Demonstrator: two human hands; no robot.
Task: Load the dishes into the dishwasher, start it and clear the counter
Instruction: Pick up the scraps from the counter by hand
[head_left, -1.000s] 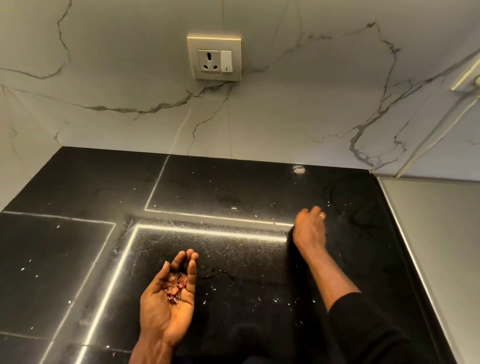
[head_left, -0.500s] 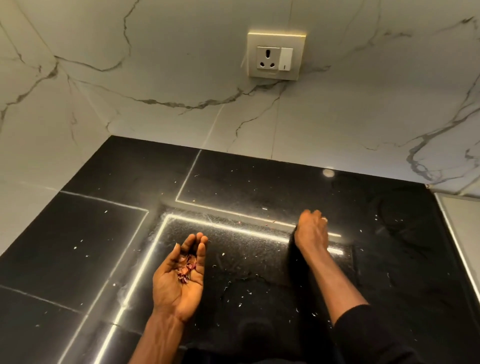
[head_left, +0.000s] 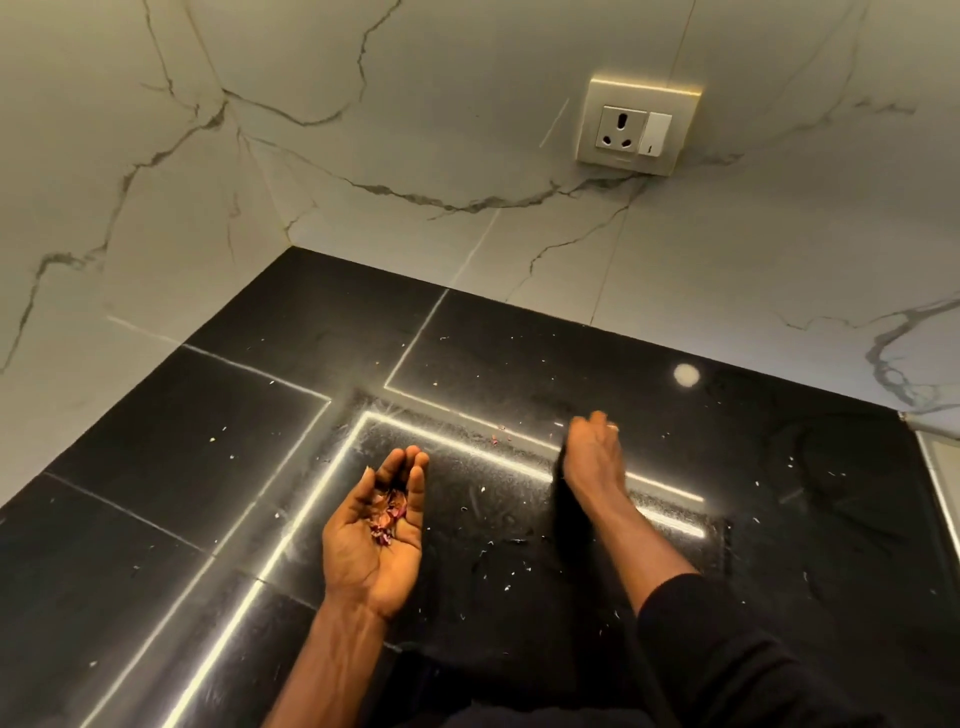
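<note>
The black glossy counter (head_left: 171, 483) fills the lower view, dotted with small pale crumbs and a few reddish flakes (head_left: 497, 435) near the middle. My left hand (head_left: 376, 540) is held palm up and cupped just above the counter, with a small heap of reddish peel scraps (head_left: 388, 515) in it. My right hand (head_left: 592, 457) rests edge-down on the counter to the right, fingers together and slightly blurred, close to the reddish flakes. Whether it holds anything is hidden.
A white marble backsplash (head_left: 415, 130) rises behind the counter and along the left side, meeting in a corner. A wall socket with a switch (head_left: 636, 127) sits on it at upper right. A pale ledge (head_left: 940, 467) borders the counter's right edge.
The view has swung left, so the socket now appears further right. My left hand stays cupped with the scraps; my right hand stays on the counter, sliding slightly.
</note>
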